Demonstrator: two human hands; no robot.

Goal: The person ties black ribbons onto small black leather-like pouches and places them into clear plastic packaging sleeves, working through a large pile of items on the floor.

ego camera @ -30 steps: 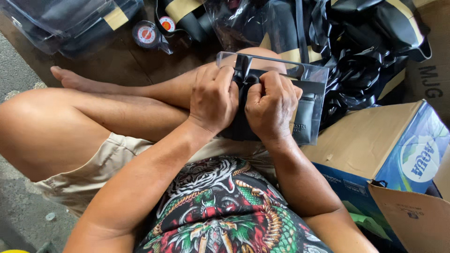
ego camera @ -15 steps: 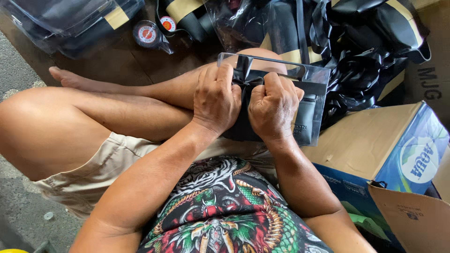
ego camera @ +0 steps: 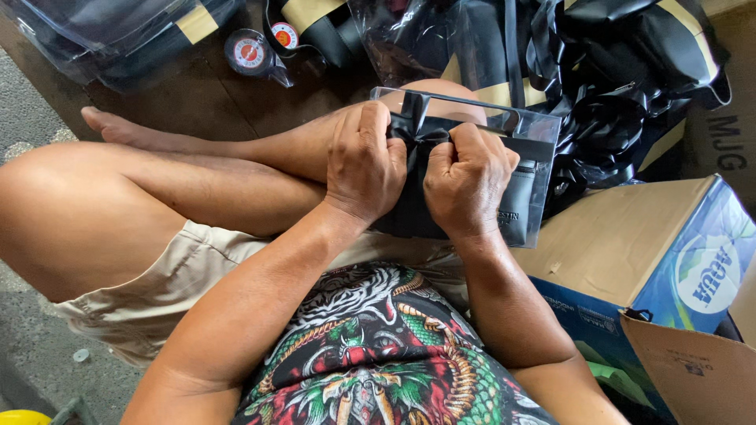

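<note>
I sit cross-legged with a black bag in a clear plastic sleeve (ego camera: 532, 182) resting on my lap. My left hand (ego camera: 365, 162) grips the left side of the sleeve's open top, fingers curled over the black material. My right hand (ego camera: 465, 178) is closed on the black strap and sleeve edge just beside it. The two hands almost touch. Most of the bag's lower part is hidden under my hands.
A heap of black bags with straps (ego camera: 622, 86) lies ahead at the right. Plastic-wrapped bags (ego camera: 118, 39) and a roll of tape (ego camera: 249, 52) lie at the far left. An open cardboard box (ego camera: 646, 260) stands at my right side.
Both hands have shifted slightly on the sleeve's top, and the sleeve sits a little more upright. Nothing else has moved.
</note>
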